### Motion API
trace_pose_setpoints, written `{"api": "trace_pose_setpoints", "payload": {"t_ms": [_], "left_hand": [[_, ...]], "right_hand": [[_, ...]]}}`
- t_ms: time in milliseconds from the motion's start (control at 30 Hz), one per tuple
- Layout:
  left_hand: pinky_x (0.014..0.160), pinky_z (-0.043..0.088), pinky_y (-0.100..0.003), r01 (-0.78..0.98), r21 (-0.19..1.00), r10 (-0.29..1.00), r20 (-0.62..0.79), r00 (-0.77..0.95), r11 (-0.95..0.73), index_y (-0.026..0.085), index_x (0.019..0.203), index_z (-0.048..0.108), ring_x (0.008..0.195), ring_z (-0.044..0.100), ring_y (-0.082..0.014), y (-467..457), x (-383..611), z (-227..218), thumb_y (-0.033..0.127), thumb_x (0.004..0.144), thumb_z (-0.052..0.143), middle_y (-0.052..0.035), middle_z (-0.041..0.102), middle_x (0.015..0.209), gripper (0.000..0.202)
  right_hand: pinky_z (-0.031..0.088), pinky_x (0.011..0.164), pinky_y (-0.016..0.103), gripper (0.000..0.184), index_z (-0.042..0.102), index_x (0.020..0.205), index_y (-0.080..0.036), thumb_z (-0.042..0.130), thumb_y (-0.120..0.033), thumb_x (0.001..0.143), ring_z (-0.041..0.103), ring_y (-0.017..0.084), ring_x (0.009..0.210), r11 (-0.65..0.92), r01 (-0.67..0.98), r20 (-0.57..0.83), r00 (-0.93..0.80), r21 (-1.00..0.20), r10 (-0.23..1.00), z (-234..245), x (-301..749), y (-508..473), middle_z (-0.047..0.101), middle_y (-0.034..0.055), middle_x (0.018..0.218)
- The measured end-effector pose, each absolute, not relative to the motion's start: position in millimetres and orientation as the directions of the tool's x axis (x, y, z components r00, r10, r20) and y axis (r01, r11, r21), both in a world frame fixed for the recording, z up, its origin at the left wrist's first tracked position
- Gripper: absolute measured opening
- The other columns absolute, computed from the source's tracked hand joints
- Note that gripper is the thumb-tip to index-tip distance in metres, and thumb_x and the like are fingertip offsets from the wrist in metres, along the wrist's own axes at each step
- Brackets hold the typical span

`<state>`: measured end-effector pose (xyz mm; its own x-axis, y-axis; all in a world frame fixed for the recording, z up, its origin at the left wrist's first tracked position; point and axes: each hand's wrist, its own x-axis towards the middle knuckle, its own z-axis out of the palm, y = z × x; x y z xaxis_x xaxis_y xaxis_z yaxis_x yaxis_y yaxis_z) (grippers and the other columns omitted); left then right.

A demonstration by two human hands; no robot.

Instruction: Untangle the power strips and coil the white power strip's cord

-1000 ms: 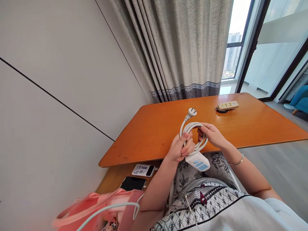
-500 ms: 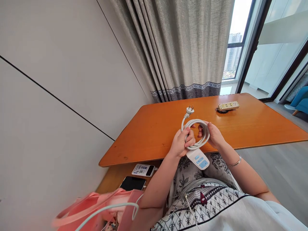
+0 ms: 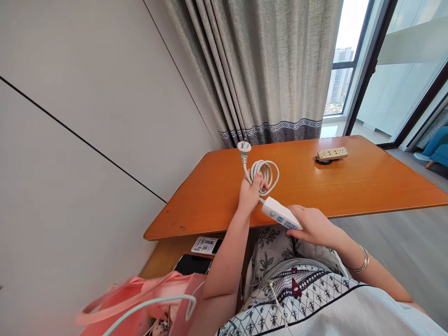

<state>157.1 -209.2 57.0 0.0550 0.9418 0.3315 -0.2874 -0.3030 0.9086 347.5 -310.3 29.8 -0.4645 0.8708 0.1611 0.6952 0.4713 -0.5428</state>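
My left hand (image 3: pixel 251 190) is closed around the coiled white cord (image 3: pixel 271 175) of a power strip, above the table's near edge. The cord's plug (image 3: pixel 244 148) sticks up beyond that hand, prongs pointing away. The white power strip (image 3: pixel 280 213) with blue sockets hangs tilted from the cord's end, down and to the right. My right hand (image 3: pixel 310 224) grips the strip's lower right end, thumb underneath and fingers over the top edge.
On the orange wooden table (image 3: pixel 210 191) lies a yellowed power strip (image 3: pixel 332 154) with a dark cord beneath it. At lower left are a phone (image 3: pixel 192 265), a white power bank (image 3: pixel 204 245) and a pink bag (image 3: pixel 140 303). A curtain (image 3: pixel 276 70) hangs behind.
My right hand has left the coil and moved down onto the power strip. My left hand has shifted left with the coil and plug, and the strip has tilted up.
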Motion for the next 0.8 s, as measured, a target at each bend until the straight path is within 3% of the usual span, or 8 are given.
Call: {"api": "trace_pose_setpoints", "payload": {"t_ms": [100,200,267,367,467,600,800], "left_hand": [[0.054,0.041,-0.020,-0.235,0.952,0.960,0.237,0.148,-0.199,0.020,0.075,0.050,0.053,0.054,-0.0101,-204.4,151.6,48.1,0.042,0.078,0.075,0.0091,0.043,0.049,0.034],[0.051,0.038,-0.020,-0.269,0.963,0.947,0.091,0.309,-0.005,0.017,0.081,0.058,0.048,0.048,-0.0094,-207.5,150.9,41.2,0.044,0.077,0.075,0.0083,0.045,0.048,0.032],[0.051,0.040,-0.021,-0.324,0.937,0.919,0.006,0.394,0.133,0.015,0.085,0.064,0.048,0.050,-0.0100,-211.3,152.7,37.7,0.044,0.077,0.074,0.0050,0.054,0.052,0.032],[0.066,0.051,-0.025,-0.421,0.863,0.891,-0.068,0.449,0.278,0.015,0.091,0.070,0.068,0.066,-0.0160,-215.1,156.0,35.1,0.041,0.078,0.074,-0.0028,0.071,0.076,0.030],[0.079,0.055,-0.029,-0.421,0.822,0.851,-0.137,0.506,0.383,0.016,0.098,0.074,0.087,0.071,-0.0206,-213.1,156.9,33.5,0.037,0.081,0.071,-0.0062,0.077,0.096,0.027],[0.082,0.056,-0.030,-0.357,0.824,0.807,-0.189,0.559,0.441,0.015,0.100,0.075,0.086,0.073,-0.0214,-206.0,153.9,27.4,0.035,0.085,0.067,-0.0083,0.078,0.094,0.026],[0.077,0.055,-0.028,-0.276,0.876,0.779,-0.159,0.607,0.394,0.014,0.100,0.076,0.086,0.073,-0.0219,-202.6,152.3,19.3,0.034,0.082,0.072,-0.0094,0.078,0.092,0.027]], "right_hand": [[0.045,0.074,0.032,0.034,0.060,0.117,-0.021,0.065,-0.027,0.084,0.063,0.023,0.088,0.551,0.690,0.340,-0.434,-0.469,0.834,55.5,353.4,-319.5,0.069,0.0087,0.102],[0.046,0.074,0.032,0.026,0.063,0.106,-0.022,0.069,-0.033,0.083,0.061,0.020,0.081,0.632,0.535,0.560,-0.317,-0.561,0.765,75.5,358.8,-310.7,0.069,0.0060,0.093],[0.047,0.075,0.032,0.029,0.064,0.101,-0.022,0.074,-0.040,0.080,0.059,0.019,0.081,0.644,0.378,0.619,-0.203,-0.665,0.758,80.5,360.3,-295.0,0.068,0.0047,0.092],[0.050,0.080,0.031,0.036,0.064,0.104,-0.022,0.074,-0.046,0.079,0.060,0.018,0.087,0.541,0.061,0.530,-0.135,-0.839,0.837,73.4,361.2,-266.5,0.067,0.0035,0.097],[0.053,0.084,0.031,0.052,0.063,0.117,-0.023,0.075,-0.052,0.077,0.063,0.018,0.096,0.300,-0.186,0.344,-0.288,-0.936,0.894,58.2,362.2,-246.9,0.068,0.0043,0.106],[0.056,0.081,0.030,0.057,0.065,0.120,-0.020,0.083,-0.044,0.071,0.067,0.018,0.093,0.088,-0.259,0.182,-0.366,-0.962,0.913,45.3,362.6,-238.7,0.072,0.0052,0.103],[0.059,0.067,0.027,0.043,0.071,0.096,-0.013,0.087,-0.038,0.065,0.071,0.018,0.078,-0.123,-0.332,0.022,-0.402,-0.935,0.915,32.5,362.7,-237.3,0.076,0.0087,0.089]]}}
